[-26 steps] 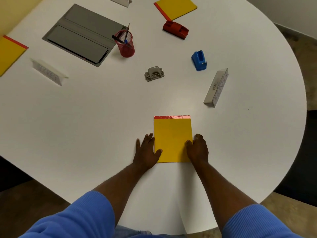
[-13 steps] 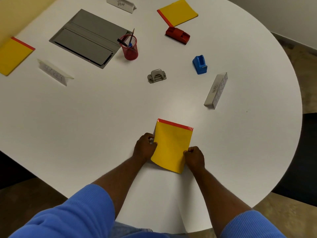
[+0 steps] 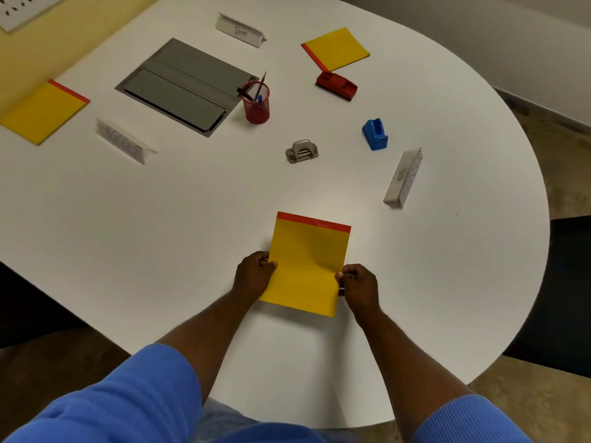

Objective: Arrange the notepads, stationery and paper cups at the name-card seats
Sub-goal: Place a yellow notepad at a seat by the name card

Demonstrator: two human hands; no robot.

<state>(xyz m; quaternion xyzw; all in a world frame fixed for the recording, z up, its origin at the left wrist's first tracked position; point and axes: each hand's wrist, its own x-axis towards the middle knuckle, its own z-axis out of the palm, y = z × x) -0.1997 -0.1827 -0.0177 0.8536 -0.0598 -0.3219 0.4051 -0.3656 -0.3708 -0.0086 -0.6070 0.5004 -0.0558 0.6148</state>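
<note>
Head view is showing left hand (image 3: 252,276) and right hand (image 3: 359,287) pinching the sides of the yellow notepad (image 3: 308,266) by the near edge of the bench (image 3: 192,219); level, even grips should be landing it square.

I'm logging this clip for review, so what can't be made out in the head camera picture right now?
Head view:
Writing on the white folded name card at left: blurred.
Fingers of left hand and right hand under the yellow red-strip notepad: hidden by it.
White sheet with dark marks, top-left: cut off by the frame edge.
</note>
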